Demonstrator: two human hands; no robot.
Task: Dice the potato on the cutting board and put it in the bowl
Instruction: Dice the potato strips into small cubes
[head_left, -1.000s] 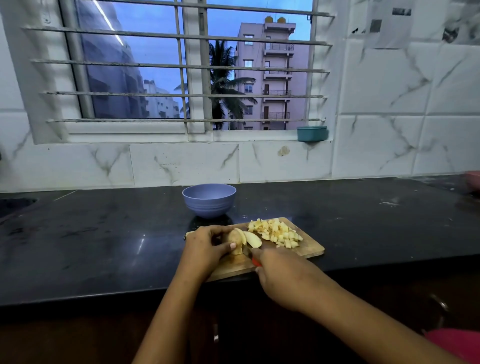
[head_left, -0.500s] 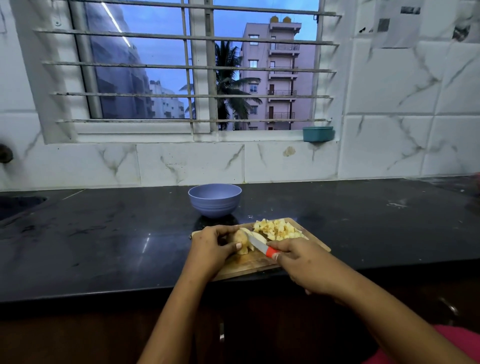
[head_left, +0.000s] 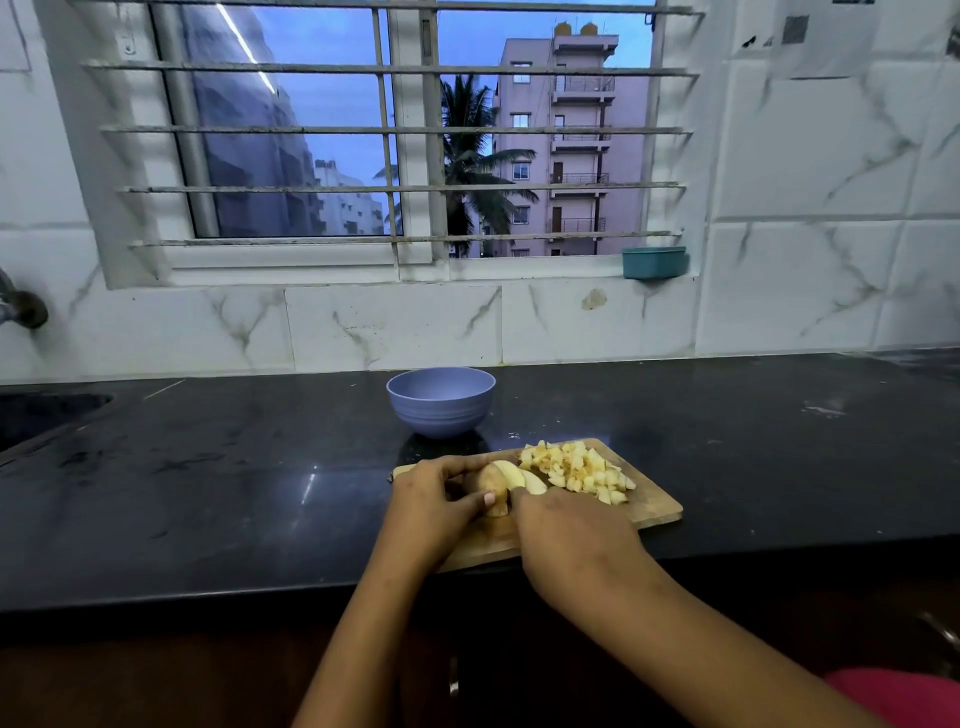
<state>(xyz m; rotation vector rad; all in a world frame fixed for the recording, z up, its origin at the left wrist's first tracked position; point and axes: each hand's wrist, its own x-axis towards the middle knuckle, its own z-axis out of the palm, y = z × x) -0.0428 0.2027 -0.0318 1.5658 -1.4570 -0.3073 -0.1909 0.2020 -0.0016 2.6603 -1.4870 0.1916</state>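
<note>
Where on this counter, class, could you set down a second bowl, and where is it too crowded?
Free: the black counter left of the bowl and cutting board, up to the sink; also the counter right of the board. Crowded: the board, taken by the left hand, right hand, potato and diced pile.

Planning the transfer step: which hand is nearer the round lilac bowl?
Left. The left hand grips the potato piece directly in front of the bowl; the right hand is farther right, nearer the person.

Bowl (head_left: 440, 400) lavender. Board (head_left: 652, 506) tan wood. Dice (head_left: 579, 470) pale yellow. Counter (head_left: 208, 478) black. Tiles (head_left: 805, 218) white, grey-veined. Tub (head_left: 653, 262) teal.
</note>
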